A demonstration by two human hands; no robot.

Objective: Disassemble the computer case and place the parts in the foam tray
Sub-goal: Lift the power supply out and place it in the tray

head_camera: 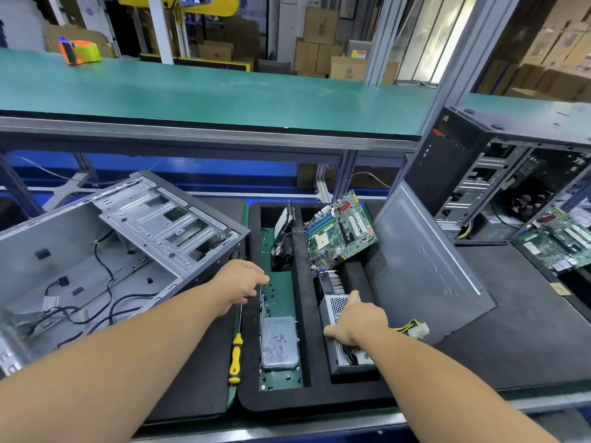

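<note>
The opened grey computer case (96, 251) lies on its side at the left, with loose black cables inside. The black foam tray (275, 401) sits in front of me. Its left slot holds a bagged hard drive (279, 343) and a fan (281, 251). Its right slot holds a tilted motherboard (339, 231), a heatsink (332, 281) and the power supply (339, 310). My right hand (358, 318) rests on top of the power supply, index finger straight and thumb spread. My left hand (238, 282) hovers at the left slot's edge, fingers loosely curled, nothing visible in them.
A yellow-handled screwdriver (236, 359) lies between case and tray, its shaft running under my left hand. A dark side panel (425, 260) leans on the tray's right side. A second black computer case (499, 174) and another motherboard (556, 241) stand at the right. A green shelf (208, 94) runs across above.
</note>
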